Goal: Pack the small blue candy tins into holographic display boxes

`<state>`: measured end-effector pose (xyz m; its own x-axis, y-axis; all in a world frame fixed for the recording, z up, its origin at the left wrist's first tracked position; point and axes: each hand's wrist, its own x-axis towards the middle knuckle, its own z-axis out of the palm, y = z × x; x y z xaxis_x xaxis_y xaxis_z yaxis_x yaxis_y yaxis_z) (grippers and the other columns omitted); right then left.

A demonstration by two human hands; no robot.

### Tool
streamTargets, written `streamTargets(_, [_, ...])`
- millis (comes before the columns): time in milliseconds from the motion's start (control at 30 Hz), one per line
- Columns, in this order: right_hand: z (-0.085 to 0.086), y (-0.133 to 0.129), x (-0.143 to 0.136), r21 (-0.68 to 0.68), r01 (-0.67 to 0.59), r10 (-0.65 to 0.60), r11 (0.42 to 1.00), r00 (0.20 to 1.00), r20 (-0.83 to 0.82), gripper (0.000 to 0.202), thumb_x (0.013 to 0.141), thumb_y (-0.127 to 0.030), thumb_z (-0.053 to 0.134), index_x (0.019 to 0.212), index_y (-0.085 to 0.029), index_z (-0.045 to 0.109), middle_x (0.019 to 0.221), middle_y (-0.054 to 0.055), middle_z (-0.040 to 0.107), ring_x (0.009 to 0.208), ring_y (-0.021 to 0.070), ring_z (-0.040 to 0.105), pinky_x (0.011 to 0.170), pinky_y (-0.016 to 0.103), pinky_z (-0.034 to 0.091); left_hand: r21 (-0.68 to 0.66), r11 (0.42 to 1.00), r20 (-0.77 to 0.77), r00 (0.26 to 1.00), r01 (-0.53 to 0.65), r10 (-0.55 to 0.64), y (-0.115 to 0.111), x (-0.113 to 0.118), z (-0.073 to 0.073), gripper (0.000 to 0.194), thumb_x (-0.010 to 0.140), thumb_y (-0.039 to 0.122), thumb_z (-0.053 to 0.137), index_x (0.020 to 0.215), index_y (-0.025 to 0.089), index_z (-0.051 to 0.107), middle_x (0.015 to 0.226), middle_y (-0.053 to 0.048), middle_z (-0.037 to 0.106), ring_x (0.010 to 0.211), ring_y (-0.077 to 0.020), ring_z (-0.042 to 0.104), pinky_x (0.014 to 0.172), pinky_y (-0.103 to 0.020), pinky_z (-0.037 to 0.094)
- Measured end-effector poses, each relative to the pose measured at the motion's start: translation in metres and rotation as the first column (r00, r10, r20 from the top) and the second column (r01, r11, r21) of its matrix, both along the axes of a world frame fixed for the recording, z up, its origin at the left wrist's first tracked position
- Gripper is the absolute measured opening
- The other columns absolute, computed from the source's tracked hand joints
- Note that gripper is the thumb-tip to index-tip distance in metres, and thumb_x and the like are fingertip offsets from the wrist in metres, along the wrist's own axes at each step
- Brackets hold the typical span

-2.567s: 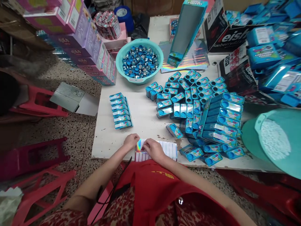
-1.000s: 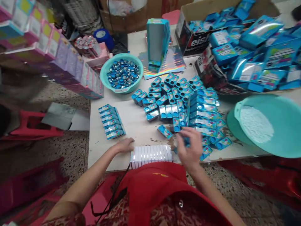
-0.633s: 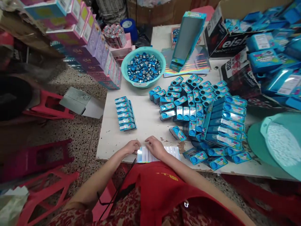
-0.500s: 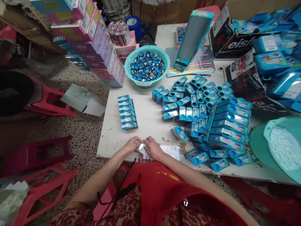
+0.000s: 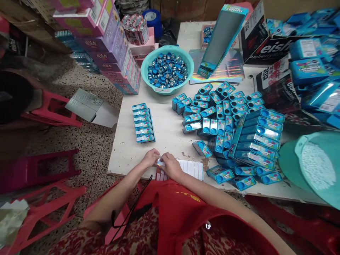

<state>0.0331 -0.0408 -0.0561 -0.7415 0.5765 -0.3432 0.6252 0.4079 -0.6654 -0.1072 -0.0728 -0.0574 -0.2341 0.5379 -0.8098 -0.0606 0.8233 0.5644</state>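
Note:
At the table's near edge lies a sheet of sticker strips [image 5: 192, 169], pale with dark lines across it. My right hand [image 5: 172, 167] rests over the sheet's left end, its fingers bent and pinching at the edge. Close to its fingertips, my left hand [image 5: 151, 158] is closed in a pinch at the same shiny corner. What lies between the left fingertips is too small to make out. Beyond the hands stands a short row of blue boxes [image 5: 143, 124] in a tray. A single blue box [image 5: 202, 148] lies right of the hands.
Many blue boxes [image 5: 219, 109] crowd the table's right half, some in a tilted display tray. A turquoise basin [image 5: 145, 76] of blue caps stands at the back. Another basin [image 5: 288, 166] holds white pellets at the right. Stacked pink and purple cartons [image 5: 114, 56] rise at the left.
The view has shifted slightly. My two hands stay together at the sheet's left end, with the fingers moved a little and more reddish strip showing below them.

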Motion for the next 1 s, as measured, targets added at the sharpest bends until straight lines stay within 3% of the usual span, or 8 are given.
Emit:
streamTargets(167, [-0.001,0.002,-0.003,0.014,0.058,-0.059,0.998,0.997,0.049,0.033,0.08,-0.025,0.062,0.111,-0.017,0.055,0.11,0.01,0.056,0.101,0.0239,0.052,0.082,0.034,0.046,-0.008,0.999,-0.01,0.999,0.042,-0.042,0.003,0.0,0.003,0.016,0.066,0.004,0.048,0.075,0.017,0.048,0.048,0.008,0.046,0.043,-0.0072,0.044,0.045,-0.018,0.038])
streamTargets(433, [-0.002,-0.005,0.002,-0.036,-0.059,0.061,0.998,0.995,0.072,0.018,0.083,-0.017,0.055,0.099,-0.02,0.062,0.113,0.008,0.057,0.1,0.0221,0.053,0.08,0.03,0.045,-0.081,0.997,-0.034,0.999,-0.003,0.0,0.005,0.003,0.002,0.016,0.069,0.003,0.048,0.076,0.017,0.046,0.051,0.008,0.043,0.041,-0.0069,0.042,0.045,-0.02,0.037])
streamTargets(633, [-0.003,0.0,-0.004,0.065,-0.041,0.036,0.997,0.996,0.076,0.012,0.084,-0.024,0.057,0.094,-0.02,0.06,0.105,0.008,0.058,0.096,0.0226,0.052,0.075,0.031,0.044,-0.063,0.998,-0.042,0.999,0.013,-0.016,0.006,0.003,0.002,0.017,0.068,0.005,0.047,0.079,0.018,0.046,0.053,0.007,0.046,0.042,-0.007,0.043,0.045,-0.019,0.037])
streamTargets(767, [-0.008,0.005,-0.007,0.083,-0.033,0.028,0.996,0.998,0.058,0.008,0.087,-0.02,0.051,0.089,-0.02,0.059,0.096,0.007,0.059,0.092,0.0203,0.052,0.075,0.029,0.042,-0.057,0.997,-0.069,0.996,0.052,-0.056,0.007,0.005,-0.003,0.015,0.07,0.006,0.047,0.078,0.018,0.047,0.05,0.008,0.041,0.042,-0.0067,0.039,0.045,-0.018,0.036])
streamTargets(900, [-0.006,0.005,0.0,-0.023,0.016,-0.017,1.0,0.999,-0.04,0.009,0.085,-0.016,0.052,0.078,-0.02,0.057,0.085,0.003,0.06,0.084,0.0166,0.053,0.073,0.026,0.041,-0.05,0.995,-0.129,0.987,0.087,-0.093,0.009,0.004,-0.008,0.012,0.072,0.007,0.047,0.077,0.018,0.05,0.054,0.005,0.046,0.05,-0.0098,0.046,0.052,-0.021,0.04])
streamTargets(1000, [0.003,0.007,0.009,-0.126,0.127,-0.143,0.984,0.982,-0.122,0.011,0.081,-0.014,0.056,0.073,-0.02,0.054,0.076,0.0,0.059,0.075,0.0144,0.054,0.069,0.024,0.04,0.051,0.989,-0.231,0.965,0.139,-0.124,0.008,0.001,-0.001,0.008,0.077,0.016,0.047,0.079,0.018,0.055,0.072,-0.001,0.058,0.076,-0.0146,0.056,0.069,-0.025,0.045])
